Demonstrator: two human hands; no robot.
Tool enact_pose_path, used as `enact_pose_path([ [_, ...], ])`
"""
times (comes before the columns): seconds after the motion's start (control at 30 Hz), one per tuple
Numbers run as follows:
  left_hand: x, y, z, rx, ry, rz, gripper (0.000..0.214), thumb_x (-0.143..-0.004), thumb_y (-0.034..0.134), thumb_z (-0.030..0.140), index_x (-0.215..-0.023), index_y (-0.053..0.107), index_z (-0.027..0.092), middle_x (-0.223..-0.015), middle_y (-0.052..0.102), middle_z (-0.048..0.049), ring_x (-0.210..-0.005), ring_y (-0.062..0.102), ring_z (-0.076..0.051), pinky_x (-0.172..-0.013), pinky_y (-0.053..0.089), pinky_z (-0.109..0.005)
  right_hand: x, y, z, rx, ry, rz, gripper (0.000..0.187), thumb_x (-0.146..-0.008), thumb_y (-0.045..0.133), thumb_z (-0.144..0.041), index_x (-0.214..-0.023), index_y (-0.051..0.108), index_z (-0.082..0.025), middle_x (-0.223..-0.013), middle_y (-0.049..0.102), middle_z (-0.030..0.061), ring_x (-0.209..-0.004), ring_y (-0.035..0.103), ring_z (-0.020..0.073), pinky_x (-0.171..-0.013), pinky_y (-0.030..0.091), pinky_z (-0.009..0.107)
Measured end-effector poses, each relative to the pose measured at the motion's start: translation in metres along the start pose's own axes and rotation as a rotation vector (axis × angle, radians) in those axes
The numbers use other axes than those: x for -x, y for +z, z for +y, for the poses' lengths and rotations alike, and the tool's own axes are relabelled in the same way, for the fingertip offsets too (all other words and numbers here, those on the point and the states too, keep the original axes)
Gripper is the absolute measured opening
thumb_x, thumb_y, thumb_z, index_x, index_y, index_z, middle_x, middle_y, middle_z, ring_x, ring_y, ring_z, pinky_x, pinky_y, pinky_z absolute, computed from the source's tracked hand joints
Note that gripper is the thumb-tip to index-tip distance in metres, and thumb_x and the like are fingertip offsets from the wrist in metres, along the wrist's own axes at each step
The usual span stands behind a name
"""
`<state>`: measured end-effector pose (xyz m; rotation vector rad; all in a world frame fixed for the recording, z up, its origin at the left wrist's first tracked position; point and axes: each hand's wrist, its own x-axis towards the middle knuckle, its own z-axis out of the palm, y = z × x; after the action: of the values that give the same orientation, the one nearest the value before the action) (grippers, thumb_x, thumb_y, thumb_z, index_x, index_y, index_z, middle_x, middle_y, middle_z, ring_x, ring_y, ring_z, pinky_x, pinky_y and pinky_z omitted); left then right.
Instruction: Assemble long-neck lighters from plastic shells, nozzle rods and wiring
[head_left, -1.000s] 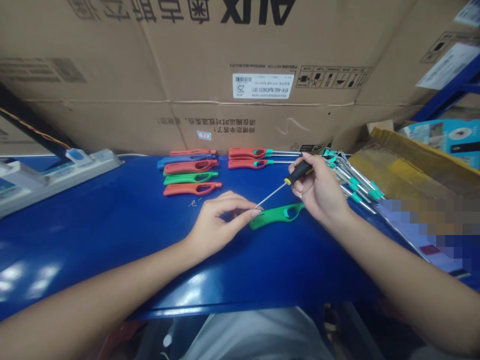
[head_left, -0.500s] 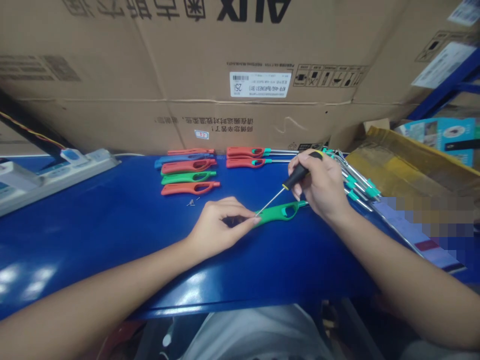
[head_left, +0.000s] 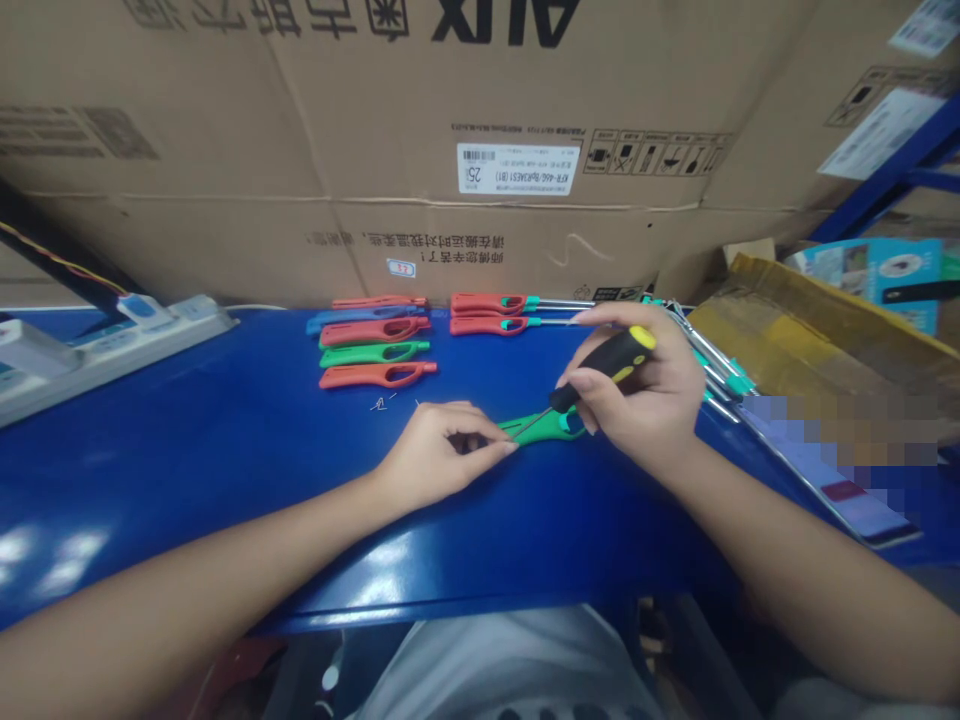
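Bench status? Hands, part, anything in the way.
Left hand pinching green utility-lighter body. Right hand gripping black-and-yellow screwdriver, tip on the body. Small metal bits on blue bench, clear of the hands.

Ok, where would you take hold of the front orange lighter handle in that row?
Pinch the orange plastic lighter handle across its solid wide end, coming from above on the near side. It lies flat at the front of the row, so that edge is free, while the green lighter handle sits close behind it.
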<state>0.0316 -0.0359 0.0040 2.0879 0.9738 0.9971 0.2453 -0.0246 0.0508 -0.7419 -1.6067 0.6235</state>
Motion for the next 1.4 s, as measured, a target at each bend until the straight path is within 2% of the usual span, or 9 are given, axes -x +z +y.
enact_pose_path([
  [0.07,-0.001,-0.001,0.0,-0.006,0.021,0.013,0.01,-0.084,0.075,0.026,-0.083,0.08,0.018,-0.075,0.075,-0.0047,-0.06,0.062,-0.013,-0.055,0.048,-0.024,0.004,0.001,0.0,0.056,-0.098,0.108,0.039,-0.077,0.083,-0.033,-0.111,0.063,-0.032,-0.087,0.067,0.0014,-0.063,0.065,0.0172,-0.058,0.055,0.032],
  [0.13,-0.002,-0.002,-0.001,-0.029,0.074,0.005,0.009,-0.085,0.075,0.025,-0.084,0.08,0.019,-0.077,0.076,-0.0046,-0.064,0.064,-0.014,-0.059,0.05,-0.025,0.007,0.002,-0.001,0.06,-0.152,0.1,0.034,-0.082,0.078,-0.034,-0.113,0.063,-0.032,-0.09,0.068,0.0015,-0.067,0.066,0.0174,-0.067,0.057,0.034],
  [0.23,-0.002,-0.003,-0.002,-0.078,0.126,-0.029,0.009,-0.086,0.074,0.024,-0.086,0.08,0.019,-0.078,0.077,-0.0048,-0.071,0.066,-0.016,-0.066,0.052,-0.028,0.006,0.002,-0.007,-0.035,-0.018,-0.122,0.035,-0.095,0.062,-0.039,-0.128,0.057,-0.032,-0.096,0.071,0.0028,-0.068,0.067,0.0162,-0.065,0.059,0.032],
  [0.37,-0.001,-0.003,-0.002,-0.105,0.148,-0.075,0.01,-0.087,0.073,0.026,-0.084,0.079,0.018,-0.079,0.076,-0.0039,-0.07,0.066,-0.016,-0.068,0.052,-0.028,0.002,0.001,-0.011,-0.12,0.112,-0.35,0.057,-0.094,0.064,-0.038,-0.145,0.042,-0.031,-0.097,0.071,0.003,-0.066,0.068,0.0145,-0.055,0.058,0.026],
  [0.57,0.0,0.0,-0.001,-0.075,0.183,-0.107,0.011,-0.089,0.072,0.026,-0.084,0.076,0.017,-0.08,0.074,-0.003,-0.072,0.066,-0.014,-0.069,0.051,-0.026,0.005,0.006,0.001,-0.021,-0.15,-0.237,0.055,-0.087,0.074,-0.023,-0.136,0.049,-0.029,-0.113,0.068,0.0044,-0.07,0.068,0.0109,-0.051,0.058,0.02],
  [0.73,-0.002,-0.002,-0.002,-0.11,0.125,-0.088,0.016,-0.086,0.076,0.035,-0.089,0.073,0.019,-0.083,0.07,-0.0022,-0.075,0.063,-0.015,-0.071,0.05,-0.028,0.005,0.011,0.006,0.03,-0.175,-0.142,0.052,-0.087,0.073,-0.025,-0.134,0.051,-0.028,-0.125,0.064,0.0074,-0.074,0.068,0.0121,-0.049,0.058,0.02],
  [0.87,-0.003,-0.006,-0.006,-0.241,0.085,-0.074,0.038,-0.077,0.082,0.044,-0.104,0.068,0.021,-0.102,0.067,-0.005,-0.096,0.06,-0.023,-0.088,0.051,-0.037,0.005,0.013,0.012,0.049,-0.181,-0.069,0.05,-0.09,0.071,-0.029,-0.135,0.049,-0.03,-0.129,0.062,0.0083,-0.073,0.069,0.0118,-0.051,0.06,0.022],
  [1.03,-0.003,-0.004,-0.01,-0.328,0.057,-0.177,0.043,-0.082,0.077,0.038,-0.117,0.058,0.02,-0.116,0.065,-0.0068,-0.108,0.058,-0.027,-0.098,0.046,-0.047,0.008,0.013,0.019,0.079,-0.174,-0.081,0.052,-0.092,0.068,-0.03,-0.138,0.046,-0.03,-0.128,0.063,0.0082,-0.074,0.069,0.0129,-0.054,0.062,0.025],
  [1.4,0.001,0.0,-0.007,-0.27,0.115,-0.162,0.03,-0.087,0.067,0.021,-0.115,0.057,0.019,-0.11,0.068,-0.0056,-0.099,0.064,-0.022,-0.091,0.051,-0.037,0.011,0.015,0.022,0.129,-0.253,-0.15,0.054,-0.092,0.068,-0.027,-0.141,0.045,-0.032,-0.132,0.061,0.0074,-0.081,0.071,0.0152,-0.064,0.065,0.029],
])
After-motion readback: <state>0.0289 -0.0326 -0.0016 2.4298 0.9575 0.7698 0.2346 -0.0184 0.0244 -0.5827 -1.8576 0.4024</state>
